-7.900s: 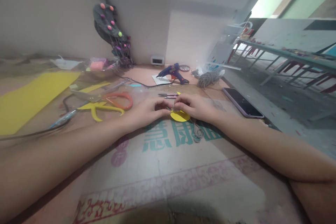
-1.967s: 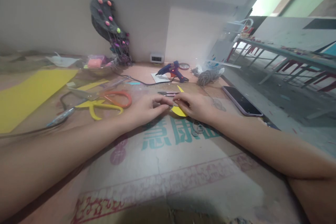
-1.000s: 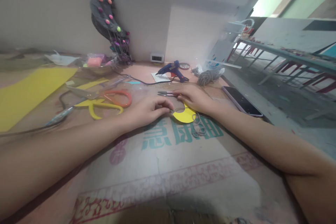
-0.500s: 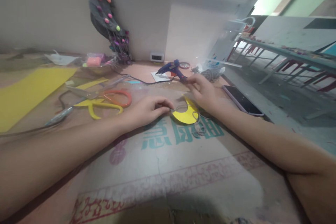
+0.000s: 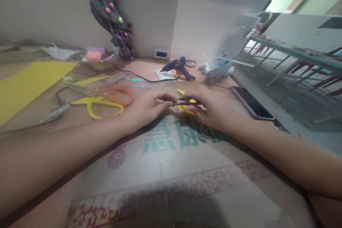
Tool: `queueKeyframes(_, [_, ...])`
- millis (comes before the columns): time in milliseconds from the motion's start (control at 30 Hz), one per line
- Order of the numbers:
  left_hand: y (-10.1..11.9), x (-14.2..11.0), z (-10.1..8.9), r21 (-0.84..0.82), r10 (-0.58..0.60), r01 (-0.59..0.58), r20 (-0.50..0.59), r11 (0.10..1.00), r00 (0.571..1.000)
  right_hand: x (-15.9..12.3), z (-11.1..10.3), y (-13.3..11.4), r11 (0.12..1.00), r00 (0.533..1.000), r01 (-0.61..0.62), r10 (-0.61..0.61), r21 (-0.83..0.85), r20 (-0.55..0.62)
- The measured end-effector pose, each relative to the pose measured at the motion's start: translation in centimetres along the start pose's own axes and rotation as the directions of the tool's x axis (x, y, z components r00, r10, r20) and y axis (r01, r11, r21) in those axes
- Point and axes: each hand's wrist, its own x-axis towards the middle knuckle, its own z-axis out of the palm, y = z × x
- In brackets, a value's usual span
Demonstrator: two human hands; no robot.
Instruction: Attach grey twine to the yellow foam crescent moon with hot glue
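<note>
Yellow crescent cutout [image 5: 185, 109], one: in the head view, it is lying on the printed worktop [image 5: 149, 171] between the hands, partly covered by the right. Left hand [image 5: 153, 107], one: thumb and forefinger are pinching what looks like grey cord [image 5: 207, 131], though the pinched end is too small to confirm; loose loops are resting below the right palm. Right hand [image 5: 213, 107], one: it is gripping dark snips [image 5: 190, 103], whose blades are pointing at the left fingertips. Change: the snips, lying on the worktop two seconds ago, are now meeting the pinched end, suggesting that blades are replacing bare fingers there. Glue gun [image 5: 179, 66], one: resting behind, untouched. Phone [image 5: 252, 102], one: lying to the right.
</note>
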Motion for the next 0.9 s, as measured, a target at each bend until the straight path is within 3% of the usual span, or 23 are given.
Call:
queueKeyframes(200, [0.3, -0.1, 0.1, 0.095, 0.089, -0.077, -0.133, 0.993, 0.987, -0.1, 1.1, 0.7, 0.97, 0.976, 0.198, -0.208, -0.145, -0.06])
queueKeyframes(500, [-0.1, -0.1, 0.2, 0.166, 0.177, -0.155, -0.131, 0.974, 0.975, 0.3, 1.6, 1.3, 0.945, 0.965, 0.211, -0.242, -0.252, -0.102])
queueKeyframes(900, [-0.1, -0.1, 0.2, 0.206, 0.157, -0.13, -0.122, 0.97, 0.98, 0.4, 1.7, 1.4, 0.944, 0.963, 0.209, -0.244, -0.254, -0.116])
